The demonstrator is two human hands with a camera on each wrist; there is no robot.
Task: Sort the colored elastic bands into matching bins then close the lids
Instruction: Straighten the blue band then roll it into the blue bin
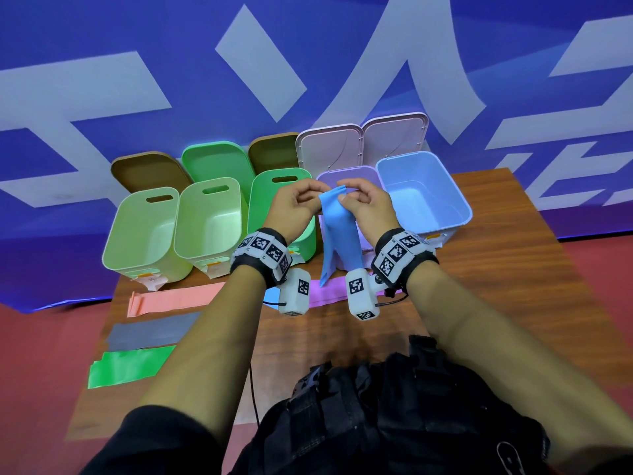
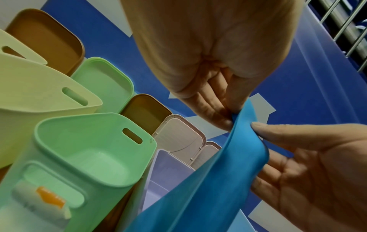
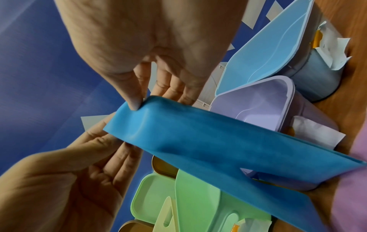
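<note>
Both hands hold a blue elastic band [image 1: 337, 231] by its top edge, above the purple bin [image 1: 356, 173]. My left hand [image 1: 308, 197] pinches the band's left corner, and the band [image 2: 208, 180] runs down from the left hand [image 2: 233, 116]. My right hand [image 1: 346, 193] pinches the right corner, with the thumb of the right hand [image 3: 137, 105] pressed on the band [image 3: 198, 141]. The band hangs down to the table in front of the bins. An open light blue bin [image 1: 455, 204] stands just to the right.
Three open green-toned bins [image 1: 144, 234] [image 1: 209, 224] [image 1: 270, 200] stand to the left. Brown, green and pink lids [image 1: 329, 145] lean behind the row. Pink [image 1: 174, 298], grey [image 1: 150, 332], green [image 1: 130, 366] and purple [image 1: 329, 293] bands lie on the wooden table [image 1: 479, 286].
</note>
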